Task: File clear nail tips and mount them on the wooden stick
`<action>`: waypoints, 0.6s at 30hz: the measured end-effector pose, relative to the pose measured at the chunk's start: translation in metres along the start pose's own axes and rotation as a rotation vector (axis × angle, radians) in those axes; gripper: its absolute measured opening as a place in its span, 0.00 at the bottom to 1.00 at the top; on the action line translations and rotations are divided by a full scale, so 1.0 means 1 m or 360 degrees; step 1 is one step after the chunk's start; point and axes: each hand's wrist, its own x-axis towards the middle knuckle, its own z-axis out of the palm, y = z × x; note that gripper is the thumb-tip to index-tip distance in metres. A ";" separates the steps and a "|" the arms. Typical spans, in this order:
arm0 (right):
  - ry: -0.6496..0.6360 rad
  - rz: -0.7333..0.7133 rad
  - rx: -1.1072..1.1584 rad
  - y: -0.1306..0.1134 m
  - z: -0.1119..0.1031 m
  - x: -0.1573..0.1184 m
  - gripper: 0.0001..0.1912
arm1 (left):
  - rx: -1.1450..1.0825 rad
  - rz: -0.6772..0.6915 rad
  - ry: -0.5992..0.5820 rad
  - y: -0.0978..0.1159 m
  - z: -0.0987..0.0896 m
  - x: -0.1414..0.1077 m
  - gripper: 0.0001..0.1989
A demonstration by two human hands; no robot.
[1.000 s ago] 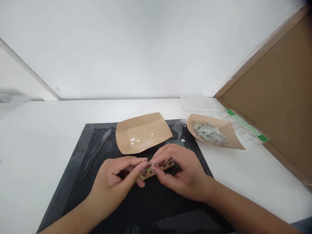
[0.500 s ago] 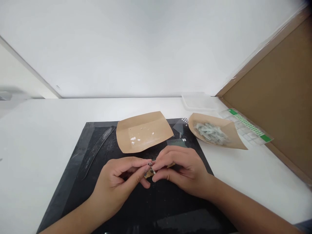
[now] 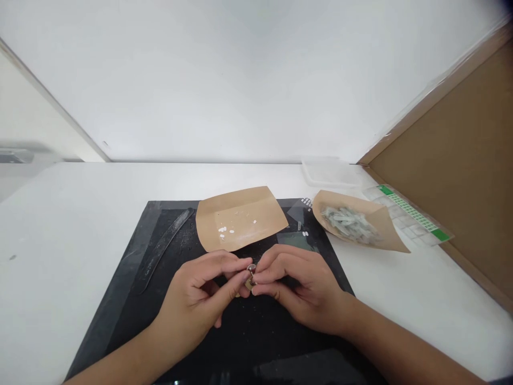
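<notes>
Over the black mat, my two hands meet around a small shiny metal piece with a round, silvery face; its exact kind is too small to tell. My left hand pinches it between thumb and forefinger from the left. From the right, the thumb and fingers of my right hand close on its other side. Something tan shows just beneath the fingertips, mostly covered by them. Beyond the hands lies a brown paper tray with several small white oval bits on it.
At the right, a second brown paper tray holds a pile of small clear packets. A clear sheet with a green strip and a translucent plastic lid or tray lie behind it. A curved dark strip rests on the mat's left.
The metal piece has turned so its round face shows more, and my left fingers have shifted on it. The whole view has moved slightly.
</notes>
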 end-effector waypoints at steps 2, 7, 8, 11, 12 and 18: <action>0.0003 -0.0008 -0.0013 0.002 0.002 -0.002 0.03 | 0.0021 0.0034 -0.0011 0.002 0.001 0.000 0.11; 0.0027 -0.0052 -0.0077 0.003 0.009 -0.005 0.03 | 0.0086 0.0126 0.0009 0.004 0.003 -0.002 0.12; 0.0037 -0.0055 -0.0082 0.002 0.010 -0.005 0.04 | 0.0104 0.0146 0.0017 0.004 0.004 -0.002 0.13; 0.0059 -0.0007 -0.0063 -0.003 0.013 -0.004 0.05 | 0.0161 0.0214 0.0057 0.005 0.005 -0.004 0.13; 0.0060 0.0018 -0.0053 -0.004 0.014 -0.004 0.06 | 0.0179 0.0235 0.0066 0.005 0.005 -0.005 0.12; 0.0028 0.0084 0.0016 -0.007 0.016 -0.003 0.08 | 0.0262 0.0276 0.0027 0.004 0.005 -0.006 0.12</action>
